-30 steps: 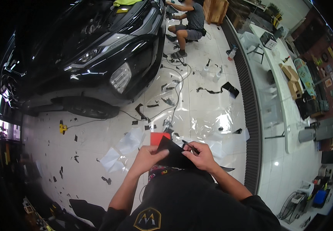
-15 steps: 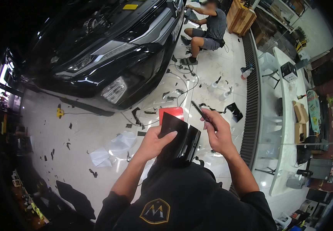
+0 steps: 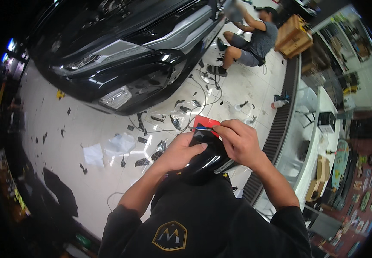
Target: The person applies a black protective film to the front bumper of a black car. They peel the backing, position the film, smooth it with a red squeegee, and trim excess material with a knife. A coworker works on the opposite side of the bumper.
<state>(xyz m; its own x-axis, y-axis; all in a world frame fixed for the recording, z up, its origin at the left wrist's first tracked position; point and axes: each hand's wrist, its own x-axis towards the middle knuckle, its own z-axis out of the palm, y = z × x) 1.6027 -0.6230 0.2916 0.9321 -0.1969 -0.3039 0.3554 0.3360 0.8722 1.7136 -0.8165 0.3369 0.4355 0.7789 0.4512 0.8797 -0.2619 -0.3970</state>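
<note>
My left hand (image 3: 179, 152) grips a glossy black, flexible sheet (image 3: 209, 157), thumb over its face. A red flat piece (image 3: 208, 121) shows behind the sheet's upper part; whether it is attached I cannot tell. In my right hand (image 3: 241, 142) is a slim dark pen-like tool (image 3: 202, 128) with a blue part, lying crosswise over the top of the sheet. Both forearms come in from below, close in front of my dark shirt.
Ahead stands a black car (image 3: 121, 56) with a co-worker (image 3: 259, 38) crouched at its front. Dark scraps (image 3: 141, 162), pale sheets (image 3: 93, 155), cables and spray bottles lie or stand on the tiled floor. A long white counter (image 3: 325, 103) and a wooden crate (image 3: 294, 36) are at right.
My right hand has turned, bringing the tool from upright beside the sheet to crosswise over its top. The surroundings have shifted in view; the co-worker now appears further right.
</note>
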